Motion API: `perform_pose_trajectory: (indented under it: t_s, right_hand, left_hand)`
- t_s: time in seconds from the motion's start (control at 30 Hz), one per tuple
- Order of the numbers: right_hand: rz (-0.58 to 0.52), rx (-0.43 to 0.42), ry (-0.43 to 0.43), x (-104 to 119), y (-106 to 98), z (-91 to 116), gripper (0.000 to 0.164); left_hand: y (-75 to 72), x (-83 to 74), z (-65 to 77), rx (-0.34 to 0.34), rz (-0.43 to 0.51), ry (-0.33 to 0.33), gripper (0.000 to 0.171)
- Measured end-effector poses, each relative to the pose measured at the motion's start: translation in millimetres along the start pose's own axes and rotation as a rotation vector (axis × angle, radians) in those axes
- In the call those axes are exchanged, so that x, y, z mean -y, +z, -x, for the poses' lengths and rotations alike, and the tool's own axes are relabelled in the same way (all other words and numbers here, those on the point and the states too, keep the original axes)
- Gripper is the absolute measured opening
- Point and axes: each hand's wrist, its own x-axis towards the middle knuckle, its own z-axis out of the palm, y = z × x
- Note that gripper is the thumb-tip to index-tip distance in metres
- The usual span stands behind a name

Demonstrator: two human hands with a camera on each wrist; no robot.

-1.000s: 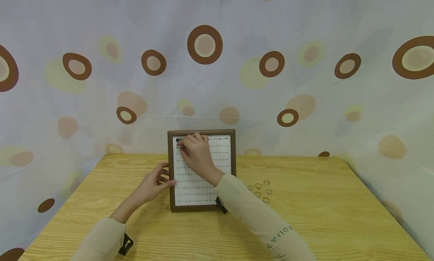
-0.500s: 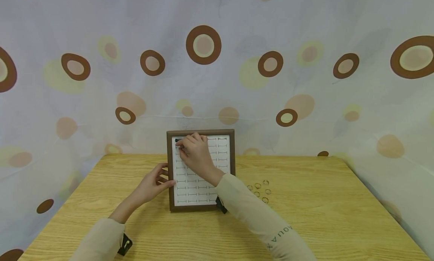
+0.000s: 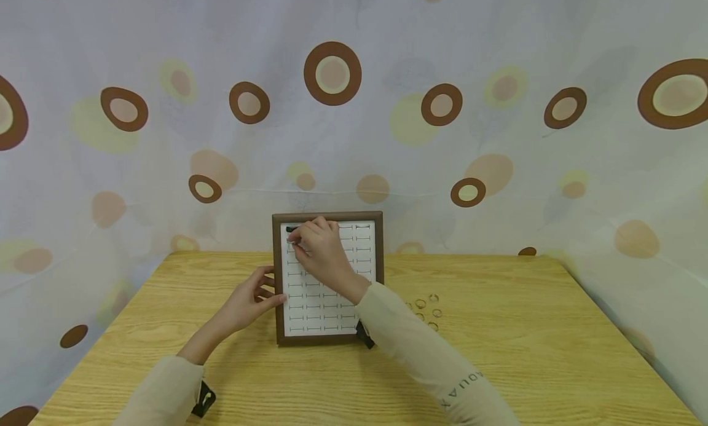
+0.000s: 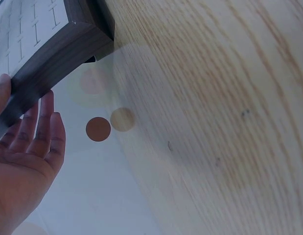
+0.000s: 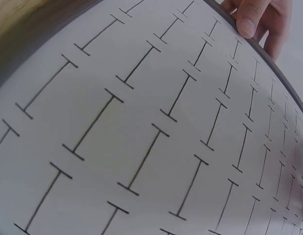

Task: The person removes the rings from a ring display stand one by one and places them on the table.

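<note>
A ring display board (image 3: 315, 295), white with rows of slits inside a brown frame, stands upright on the table in the head view. My left hand (image 3: 246, 303) grips its left side, thumb on the front and fingers behind; the left wrist view shows this hand (image 4: 26, 156) around the frame's edge. At the upper left slits, my right hand (image 3: 322, 251) pinches a small shiny ring (image 3: 291, 240), mostly covered by the fingertips. Just above them a dark gap (image 3: 291, 229) shows in the top slit. In the right wrist view, slits fill most of the picture.
Several small rings (image 3: 434, 298) lie on the wooden table (image 3: 498, 340) right of the board, some partly behind the right sleeve (image 3: 426, 346). A patterned curtain (image 3: 376, 149) hangs behind the table and along both sides.
The right fingertips have dropped slightly, and more of the dark gap in the top slit shows. The right forearm has shifted a little rightward. The left hand keeps its place.
</note>
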Motion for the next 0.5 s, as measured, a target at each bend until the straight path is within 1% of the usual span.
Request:
perform_pose_trajectory:
  t_s: [0.17, 0.27, 0.33, 0.5]
  right_hand:
    - [-0.035, 0.01, -0.011, -2.0, -1.3, 0.6, 0.009]
    - [-0.057, 0.015, -0.012, -2.3, -2.0, 1.1, 0.009]
    - [-0.081, 0.014, -0.015, -1.9, -2.9, 1.2, 0.01]
    - [-0.116, 0.02, -0.03, 0.1, -6.3, 0.0, 0.011]
  left_hand:
    - [0.4, -0.4, -0.5, -0.009, -0.005, 0.007, 0.053]
    - [1.1, 3.0, -1.6, -0.01, -0.005, 0.012, 0.053]
    - [2.3, 8.9, -3.1, -0.012, -0.002, 0.015, 0.053]
    - [5.4, 29.7, -8.3, -0.02, -0.004, 0.013, 0.056]
